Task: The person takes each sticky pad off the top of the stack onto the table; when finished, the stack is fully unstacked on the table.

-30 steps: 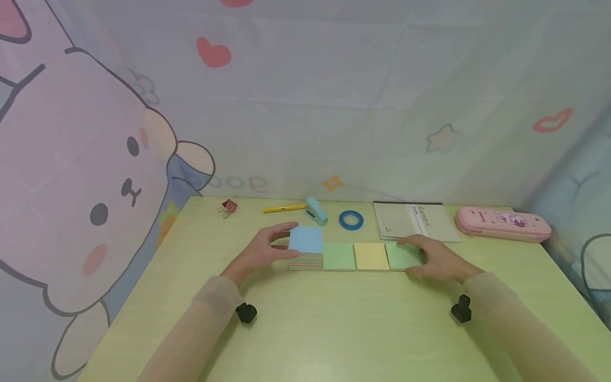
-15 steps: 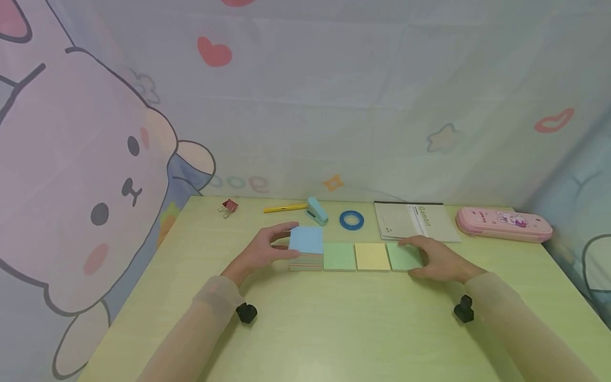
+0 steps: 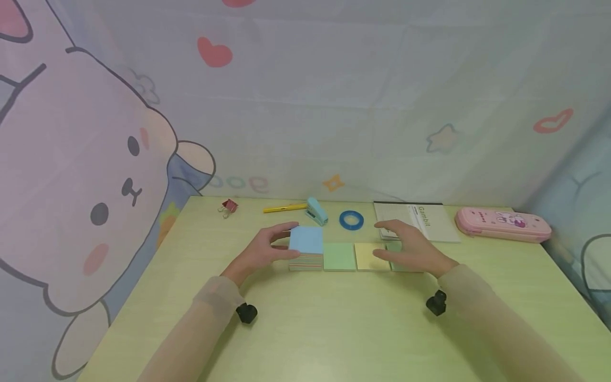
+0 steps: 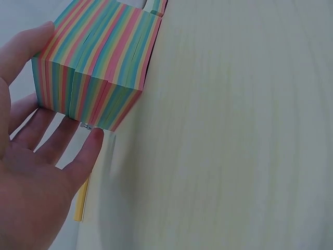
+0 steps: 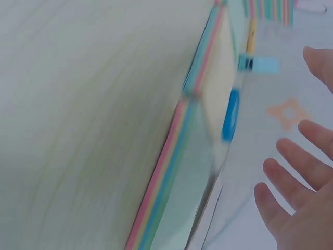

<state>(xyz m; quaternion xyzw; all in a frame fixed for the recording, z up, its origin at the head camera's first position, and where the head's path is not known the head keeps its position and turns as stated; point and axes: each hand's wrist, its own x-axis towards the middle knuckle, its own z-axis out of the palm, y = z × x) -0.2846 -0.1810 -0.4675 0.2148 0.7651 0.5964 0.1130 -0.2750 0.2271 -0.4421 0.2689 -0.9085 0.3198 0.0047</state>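
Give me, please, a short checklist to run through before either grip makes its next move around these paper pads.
1. Tall paper stack steadied: ok, the left grip holds it at its left side.
2. Stack edges squared: not ok, slight offsets between layers show in the left wrist view.
3. Right grip free: ok, open and holding nothing.
4. Right green pad fully visible from above: not ok, the right grip covers part of it in the head view.
5. Left green pad and yellow pad touching: cannot tell, the seam is too thin.
6. Stapler and blue ring apart from the pads: ok, both lie behind the row.
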